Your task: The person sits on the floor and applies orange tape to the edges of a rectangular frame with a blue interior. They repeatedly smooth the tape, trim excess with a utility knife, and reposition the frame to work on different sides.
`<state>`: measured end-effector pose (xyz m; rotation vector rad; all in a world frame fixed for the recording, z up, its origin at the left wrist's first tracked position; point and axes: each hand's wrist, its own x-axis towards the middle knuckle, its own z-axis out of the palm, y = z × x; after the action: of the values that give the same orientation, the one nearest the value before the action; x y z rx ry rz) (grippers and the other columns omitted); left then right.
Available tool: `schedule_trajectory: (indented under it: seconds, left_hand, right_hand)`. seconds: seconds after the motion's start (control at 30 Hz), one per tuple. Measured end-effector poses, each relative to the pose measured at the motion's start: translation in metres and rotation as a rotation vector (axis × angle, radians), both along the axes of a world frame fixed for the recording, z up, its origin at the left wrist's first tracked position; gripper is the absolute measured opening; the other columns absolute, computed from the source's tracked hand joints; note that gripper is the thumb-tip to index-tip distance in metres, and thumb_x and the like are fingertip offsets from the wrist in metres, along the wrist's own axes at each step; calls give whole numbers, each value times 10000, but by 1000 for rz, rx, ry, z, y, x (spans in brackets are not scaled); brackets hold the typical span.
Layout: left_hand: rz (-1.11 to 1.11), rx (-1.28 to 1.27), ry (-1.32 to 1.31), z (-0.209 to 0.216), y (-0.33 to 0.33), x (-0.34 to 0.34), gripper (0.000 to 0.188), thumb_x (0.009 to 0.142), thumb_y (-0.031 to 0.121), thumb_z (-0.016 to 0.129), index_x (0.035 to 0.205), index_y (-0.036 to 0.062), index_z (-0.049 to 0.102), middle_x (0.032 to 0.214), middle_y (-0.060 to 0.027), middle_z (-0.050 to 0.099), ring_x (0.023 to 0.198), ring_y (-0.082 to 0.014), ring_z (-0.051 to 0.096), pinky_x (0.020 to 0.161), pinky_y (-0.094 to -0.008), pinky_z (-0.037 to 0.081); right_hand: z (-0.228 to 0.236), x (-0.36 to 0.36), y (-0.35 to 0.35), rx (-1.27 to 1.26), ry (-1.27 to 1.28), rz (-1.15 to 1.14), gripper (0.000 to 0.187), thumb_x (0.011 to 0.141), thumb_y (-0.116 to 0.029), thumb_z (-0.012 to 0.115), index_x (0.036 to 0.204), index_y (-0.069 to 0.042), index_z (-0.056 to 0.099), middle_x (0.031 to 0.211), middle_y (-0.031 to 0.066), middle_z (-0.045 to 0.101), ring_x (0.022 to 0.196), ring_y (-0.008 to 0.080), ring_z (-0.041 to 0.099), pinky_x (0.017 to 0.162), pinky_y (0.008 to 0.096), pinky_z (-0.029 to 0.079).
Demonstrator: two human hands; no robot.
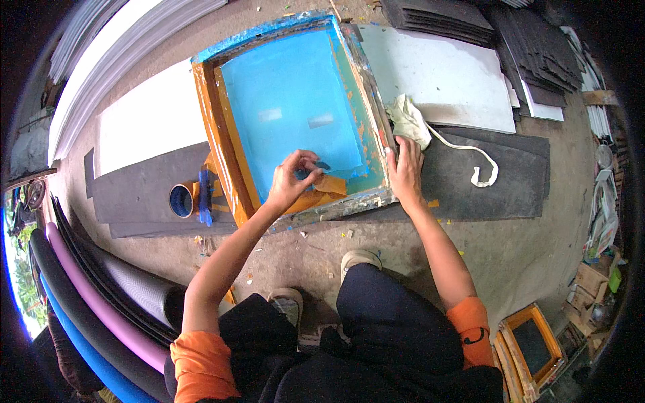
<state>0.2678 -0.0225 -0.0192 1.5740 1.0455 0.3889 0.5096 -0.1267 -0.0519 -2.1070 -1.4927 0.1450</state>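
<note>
A screen printing frame with paint-smeared wooden sides lies in front of me, its mesh mostly bright blue. My left hand is over the near part of the mesh, fingers curled in a pinch. A small dark bit shows at its fingertips, too small to name. Brown tape covers the near corner beside that hand. My right hand grips the frame's right side near its front corner, thumb on the wood and fingers outside. Just beyond those fingers lies a crumpled pale cloth with a long white cord.
Dark sheets and white boards lie under and around the frame. A cup-like container with blue inside stands at left. Rolled mats lie lower left; smaller frames lean lower right. Black sheets are stacked far right.
</note>
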Motion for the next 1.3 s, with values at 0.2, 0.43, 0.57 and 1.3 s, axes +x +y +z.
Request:
schedule_trajectory:
  seconds: [0.2,0.43,0.57,1.3]
  left_hand:
    - [-805,1028,45,-5,8,38,408,808,214,560,1210,152,527,1285,-54,497,1222,-187,441,1029,-408,347]
    - [-882,1125,317,-27,9,60,662,874,462,451,1425,147,264,1464,-17,298,1367,-149,225,1124,-449,168]
    - [-726,1070,325,-32,7,65,721,861,481,473,1430,105,237,1477,-33,265,1363,-159,234,1126,-444,157]
    - [-602,1052,495,-20,-23,80,592,884,314,459,1355,-24,336,1430,-137,326,1349,-230,265,1137,-442,108]
  right_hand:
    - [3,-3,2,-2,-2,-3,332,895,-193,519,1174,-23,459,1132,149,499,1077,324,452,890,444,345]
    - [3,-2,2,9,37,-2,345,878,-203,536,1160,-14,471,1129,156,505,1072,331,458,875,454,350]
    - [3,-3,2,-2,18,0,350,875,-202,542,1160,-11,473,1131,164,504,1074,334,457,875,460,350]
    - [5,-2,1,17,16,-9,339,884,-220,535,1140,-4,480,1101,166,509,1050,336,464,870,450,357]
